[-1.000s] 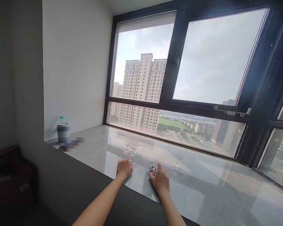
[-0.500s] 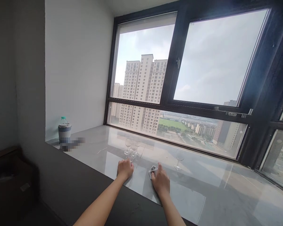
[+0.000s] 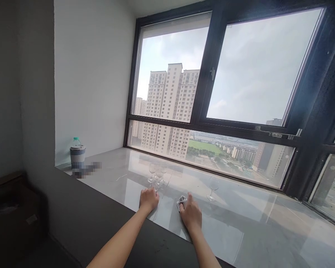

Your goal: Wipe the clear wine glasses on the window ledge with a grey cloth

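My left hand (image 3: pixel 149 199) is closed in a fist at the front of the glossy window sill (image 3: pixel 223 227). Its palm side faces away, so anything inside it is hidden. Just beyond it stands a cluster of small clear stemmed glasses (image 3: pixel 158 174), upright and close together. My right hand (image 3: pixel 191 213) is closed on a crumpled grey cloth (image 3: pixel 181 203) that lies against the sill, the index finger pointing forward. Farther right, apart from the cluster and beyond my right hand, a single stemmed glass (image 3: pixel 212 190) stands upright.
At the sill's left end stand a lidded cup (image 3: pixel 77 153) and a bottle with a green cap (image 3: pixel 76 139), beside a blurred-out patch. A dark-framed window (image 3: pixel 195 111) rises behind the sill. On the floor at left is a brown cardboard box (image 3: pixel 16 219).
The view has shifted very slightly. Both hands, the cloth and the glasses keep their places on the sill.
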The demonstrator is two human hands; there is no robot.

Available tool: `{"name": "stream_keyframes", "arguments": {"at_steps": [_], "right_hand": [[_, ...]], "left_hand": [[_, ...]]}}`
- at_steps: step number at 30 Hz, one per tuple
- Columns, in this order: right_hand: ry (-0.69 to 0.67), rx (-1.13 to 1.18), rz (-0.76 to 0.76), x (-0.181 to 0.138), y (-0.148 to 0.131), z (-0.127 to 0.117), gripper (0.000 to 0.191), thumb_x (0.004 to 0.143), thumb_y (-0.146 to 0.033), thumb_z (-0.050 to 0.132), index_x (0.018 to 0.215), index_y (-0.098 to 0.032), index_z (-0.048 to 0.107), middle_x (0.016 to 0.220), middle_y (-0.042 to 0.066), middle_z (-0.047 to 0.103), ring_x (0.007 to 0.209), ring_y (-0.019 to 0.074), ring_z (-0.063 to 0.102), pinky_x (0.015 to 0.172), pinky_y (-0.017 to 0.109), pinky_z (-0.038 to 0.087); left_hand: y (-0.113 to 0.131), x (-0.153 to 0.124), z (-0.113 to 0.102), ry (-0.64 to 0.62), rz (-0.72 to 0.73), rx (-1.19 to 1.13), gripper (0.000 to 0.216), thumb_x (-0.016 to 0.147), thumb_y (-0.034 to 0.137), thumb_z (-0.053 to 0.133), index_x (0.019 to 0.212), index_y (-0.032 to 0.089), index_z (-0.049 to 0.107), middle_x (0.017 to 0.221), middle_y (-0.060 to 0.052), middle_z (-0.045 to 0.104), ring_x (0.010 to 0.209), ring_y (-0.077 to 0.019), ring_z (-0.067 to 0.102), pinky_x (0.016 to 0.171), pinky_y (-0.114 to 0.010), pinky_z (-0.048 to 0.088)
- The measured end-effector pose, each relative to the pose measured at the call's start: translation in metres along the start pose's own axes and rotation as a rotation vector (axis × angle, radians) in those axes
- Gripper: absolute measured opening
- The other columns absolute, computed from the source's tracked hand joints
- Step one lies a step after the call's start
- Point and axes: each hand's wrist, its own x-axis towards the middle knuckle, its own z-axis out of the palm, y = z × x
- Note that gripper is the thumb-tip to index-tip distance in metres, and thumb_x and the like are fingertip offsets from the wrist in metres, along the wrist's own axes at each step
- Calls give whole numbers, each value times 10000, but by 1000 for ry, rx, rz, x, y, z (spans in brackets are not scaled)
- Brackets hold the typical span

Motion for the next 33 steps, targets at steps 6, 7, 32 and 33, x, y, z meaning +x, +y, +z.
{"name": "stream_keyframes", "arguments": {"at_steps": [6, 7, 32, 33], "right_hand": [[53, -16, -27, -1, 1, 2, 735, 912, -300, 414, 1543, -130, 80, 1099, 150, 656, 1016, 283, 611, 799, 355, 423], [64, -14, -38, -1, 1, 2, 770, 914, -301, 412, 1552, -149, 8, 1076, 134, 663, 990, 278, 618, 776, 347, 422], [68, 14, -17, 2, 3, 10, 771, 898, -384, 440, 1508, -24, 136, 1029, 164, 651, 1021, 295, 603, 828, 350, 404], [68, 17, -16, 2, 3, 10, 772, 896, -382, 444, 1506, -19, 140, 1027, 164, 650, 1019, 294, 601, 832, 350, 403]], "left_hand": [[-1, 1, 2, 7, 13, 6, 321, 917, 329, 431, 990, 139, 679, 942, -135, 710, 964, -270, 631, 863, -377, 381], [-1, 1, 2, 10, 19, 9, 323, 917, 330, 429, 987, 138, 680, 939, -136, 711, 960, -272, 632, 859, -380, 383], [-3, 4, 8, 16, 22, 19, 320, 908, 326, 427, 986, 140, 676, 930, -139, 713, 944, -273, 631, 852, -394, 383], [-4, 5, 9, 21, 26, 18, 316, 905, 325, 430, 982, 143, 676, 924, -138, 713, 939, -272, 632, 849, -393, 385]]}}
